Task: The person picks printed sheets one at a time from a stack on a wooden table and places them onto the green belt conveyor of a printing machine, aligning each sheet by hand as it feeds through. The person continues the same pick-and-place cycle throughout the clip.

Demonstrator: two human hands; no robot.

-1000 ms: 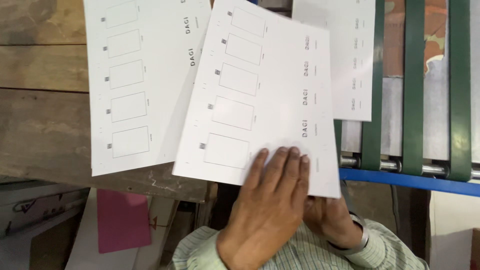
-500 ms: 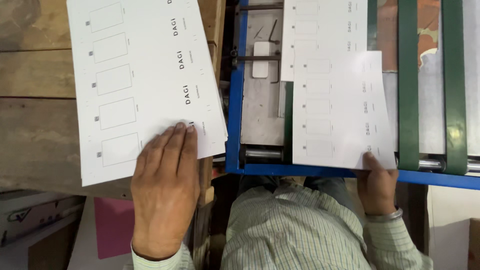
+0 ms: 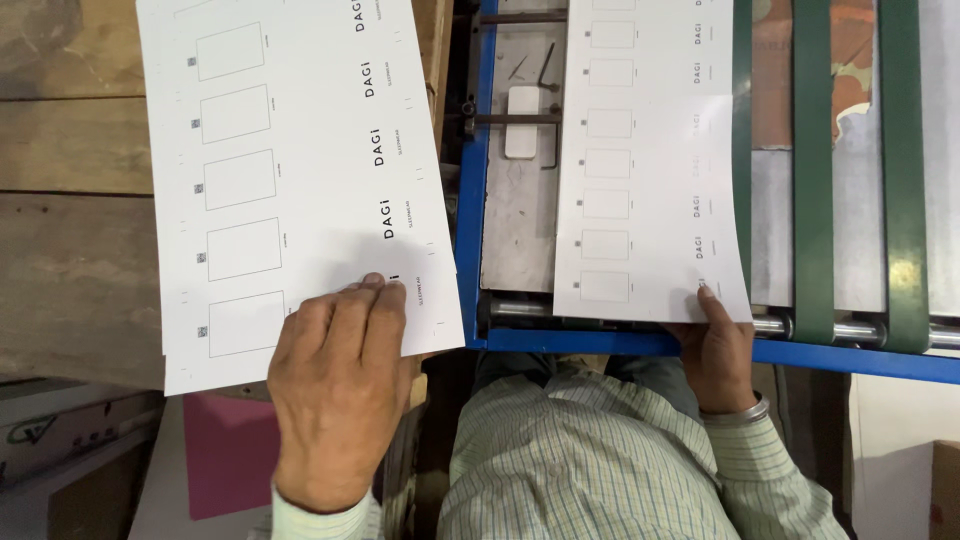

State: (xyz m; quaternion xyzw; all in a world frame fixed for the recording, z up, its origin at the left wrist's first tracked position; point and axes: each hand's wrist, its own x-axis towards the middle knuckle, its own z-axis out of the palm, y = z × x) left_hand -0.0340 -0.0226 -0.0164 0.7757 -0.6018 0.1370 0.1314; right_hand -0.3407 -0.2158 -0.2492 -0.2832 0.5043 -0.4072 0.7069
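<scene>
L hand (image 3: 335, 385) lies flat, palm down, fingers together pointing fwd. R hand (image 3: 718, 345) reaches fwd, fingertips (image 3: 703, 291) pinched (bangle at wrist), both sleeves checked.

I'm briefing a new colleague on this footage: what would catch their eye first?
Two white printed sheets stand out. The left hand lies flat on the stack on the wooden table, while the right hand holds a sheet at its near edge on the blue machine with green belts.
</scene>
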